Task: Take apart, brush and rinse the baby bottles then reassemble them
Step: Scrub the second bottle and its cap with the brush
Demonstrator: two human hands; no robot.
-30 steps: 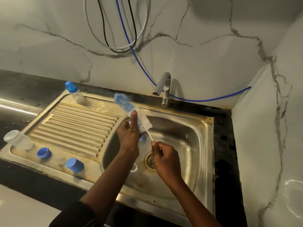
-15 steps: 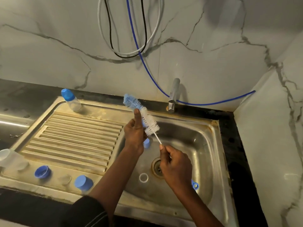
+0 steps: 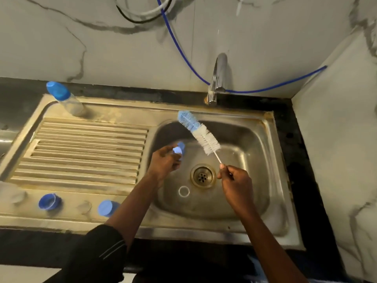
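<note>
Sink: the stainless steel sink with ribbed drainboard (image 3: 85,152) is carrying no readable writing.
Bottle: the clear baby bottle with blue cap (image 3: 65,99) is standing at the drainboard's back corner.
Brush: the white-and-blue bristle bottle brush (image 3: 199,132) is tilting over the basin.
Right hand: the right hand (image 3: 236,183) is pinching the brush's thin handle.
Left hand: the left hand (image 3: 165,162) is gripping a small blue bottle piece (image 3: 179,149), apart from the bristles.
Ring: a clear ring (image 3: 184,191) is lying beside the drain.

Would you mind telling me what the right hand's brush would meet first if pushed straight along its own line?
Probably the sink's back rim; the bottle brush in the right hand points up-left over the basin, though depth is unclear.
</note>
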